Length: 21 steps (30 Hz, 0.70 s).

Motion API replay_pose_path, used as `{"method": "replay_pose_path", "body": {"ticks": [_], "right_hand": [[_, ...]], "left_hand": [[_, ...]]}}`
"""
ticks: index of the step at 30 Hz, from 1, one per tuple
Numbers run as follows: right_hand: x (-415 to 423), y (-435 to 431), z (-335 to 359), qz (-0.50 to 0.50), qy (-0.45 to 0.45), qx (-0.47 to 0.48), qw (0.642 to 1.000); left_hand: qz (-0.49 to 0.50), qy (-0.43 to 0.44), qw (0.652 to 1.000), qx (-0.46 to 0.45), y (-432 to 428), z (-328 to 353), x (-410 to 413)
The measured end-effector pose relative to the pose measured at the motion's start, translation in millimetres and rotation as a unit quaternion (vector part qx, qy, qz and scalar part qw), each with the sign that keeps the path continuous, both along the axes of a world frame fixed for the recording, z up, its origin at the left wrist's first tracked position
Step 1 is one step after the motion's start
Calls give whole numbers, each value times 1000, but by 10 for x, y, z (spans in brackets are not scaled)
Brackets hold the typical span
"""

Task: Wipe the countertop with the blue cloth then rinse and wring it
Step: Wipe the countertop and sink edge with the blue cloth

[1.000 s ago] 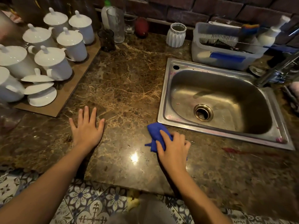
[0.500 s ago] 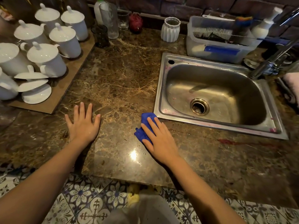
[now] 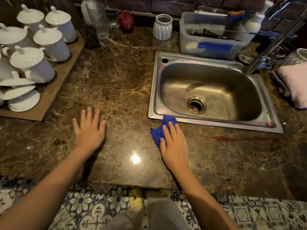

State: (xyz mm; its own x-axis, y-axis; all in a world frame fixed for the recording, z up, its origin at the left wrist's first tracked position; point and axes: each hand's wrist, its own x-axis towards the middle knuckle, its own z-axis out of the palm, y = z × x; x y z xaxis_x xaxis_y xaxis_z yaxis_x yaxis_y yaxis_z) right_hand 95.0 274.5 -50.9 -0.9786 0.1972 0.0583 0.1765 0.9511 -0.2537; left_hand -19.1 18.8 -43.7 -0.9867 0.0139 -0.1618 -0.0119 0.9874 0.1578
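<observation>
The right hand [image 3: 174, 146], fingers straight, presses the blue cloth [image 3: 158, 132] against the sink [image 3: 216, 124] rim. The left hand [image 3: 89, 130] lies spread on open countertop [image 3: 116, 80].

So the right hand [image 3: 174, 146] lies flat, fingers straight, on a crumpled blue cloth [image 3: 158, 131], pressing it onto the brown veined marble countertop [image 3: 116, 80]. The cloth's top corner touches the front rim of the stainless steel sink [image 3: 153, 90]. The left hand [image 3: 89, 130] is spread out off to the left, kinda blurry. There's a red smear [image 3: 222, 138] right of the cloth, and white lidded ceramic mugs [image 3: 31, 63] far left.
</observation>
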Motion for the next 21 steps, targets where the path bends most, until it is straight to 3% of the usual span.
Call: {"method": "replay_pose_path", "body": {"ticks": [4, 12, 19, 21], "right_hand": [[48, 218, 3, -20, 4, 0, 1000], [220, 678, -25, -38, -6, -9, 999], [265, 889, -7, -101, 47, -38, 993], [259, 875, 27, -117, 88, -116, 982]], "left_hand": [[-88, 2, 994, 58, 718, -46, 362], [-127, -1, 988, 83, 1325, -24, 602], [-154, 39, 986, 48, 1259, -80, 613], [-149, 44, 987, 30, 1158, -117, 597]]}}
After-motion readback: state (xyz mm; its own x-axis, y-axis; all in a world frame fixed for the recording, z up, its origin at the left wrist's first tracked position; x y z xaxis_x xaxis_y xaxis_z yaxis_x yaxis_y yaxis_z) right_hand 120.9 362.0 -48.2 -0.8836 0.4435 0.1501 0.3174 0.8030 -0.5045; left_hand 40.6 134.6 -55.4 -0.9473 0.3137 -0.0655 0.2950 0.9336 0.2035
